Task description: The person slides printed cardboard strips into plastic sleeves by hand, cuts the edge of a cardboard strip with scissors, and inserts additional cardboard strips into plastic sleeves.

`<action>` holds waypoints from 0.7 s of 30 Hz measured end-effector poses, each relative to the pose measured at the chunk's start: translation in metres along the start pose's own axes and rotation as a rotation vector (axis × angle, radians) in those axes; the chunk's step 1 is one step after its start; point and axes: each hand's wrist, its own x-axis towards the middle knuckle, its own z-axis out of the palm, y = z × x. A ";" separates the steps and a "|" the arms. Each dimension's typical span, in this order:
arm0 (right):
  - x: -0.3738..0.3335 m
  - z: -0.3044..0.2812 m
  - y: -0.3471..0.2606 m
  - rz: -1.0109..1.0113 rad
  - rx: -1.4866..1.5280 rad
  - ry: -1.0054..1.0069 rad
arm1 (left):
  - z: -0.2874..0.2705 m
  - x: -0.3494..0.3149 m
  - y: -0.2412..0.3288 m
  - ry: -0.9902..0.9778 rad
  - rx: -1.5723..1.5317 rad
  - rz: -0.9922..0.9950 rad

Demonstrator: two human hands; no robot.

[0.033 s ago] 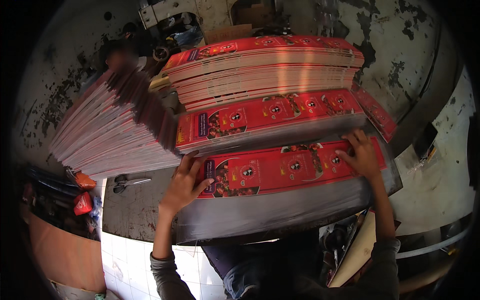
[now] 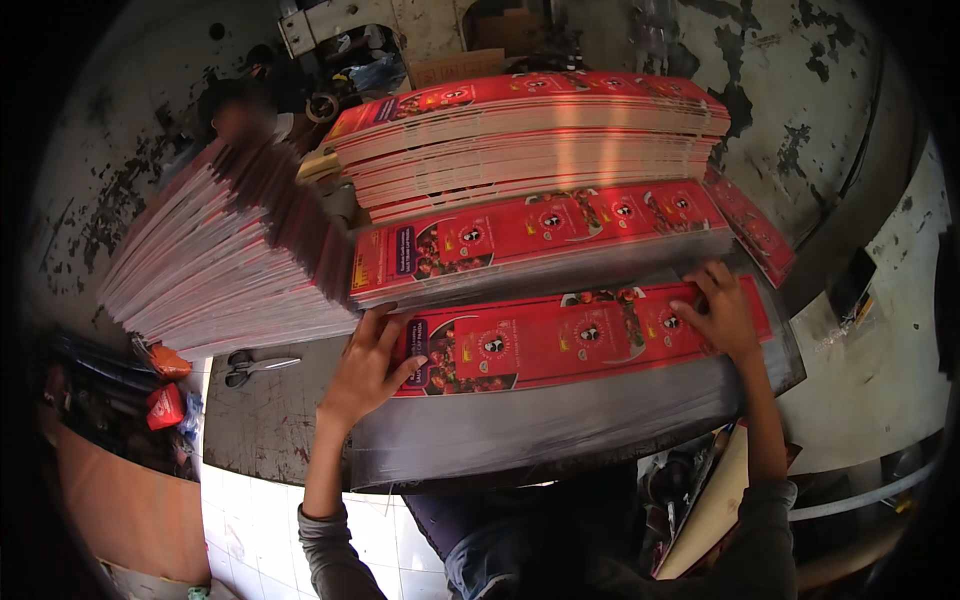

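Observation:
A long red printed packaging sheet with food pictures lies on top of a grey-edged stack in front of me. My left hand rests at its left end, fingers spread toward the far corner and thumb lying on the print. Near the right end, my right hand has its fingers reaching over the far edge and its thumb on the sheet. Both hands touch the sheet, with fingers apart. Right behind is a second stack of red printed sheets.
Taller bundles of red sheets stand at the back. A leaning, fanned pile rises at the left, with a blurred person behind it. Scissors lie on the dark, worn table. One loose red sheet sits at the right.

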 end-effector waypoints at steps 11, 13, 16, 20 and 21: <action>0.013 0.003 -0.010 0.057 0.081 0.078 | 0.014 0.005 -0.018 0.128 -0.050 -0.066; 0.015 0.003 -0.009 0.054 0.072 0.067 | 0.015 0.007 -0.019 0.132 -0.065 -0.071; 0.015 0.007 -0.008 0.056 0.071 0.068 | 0.015 0.008 -0.020 0.130 -0.048 -0.066; 0.013 0.010 -0.007 0.070 0.096 0.052 | 0.016 0.004 -0.020 0.129 -0.051 -0.086; 0.013 0.010 -0.007 0.072 0.098 0.040 | 0.017 0.004 -0.020 0.135 -0.057 -0.089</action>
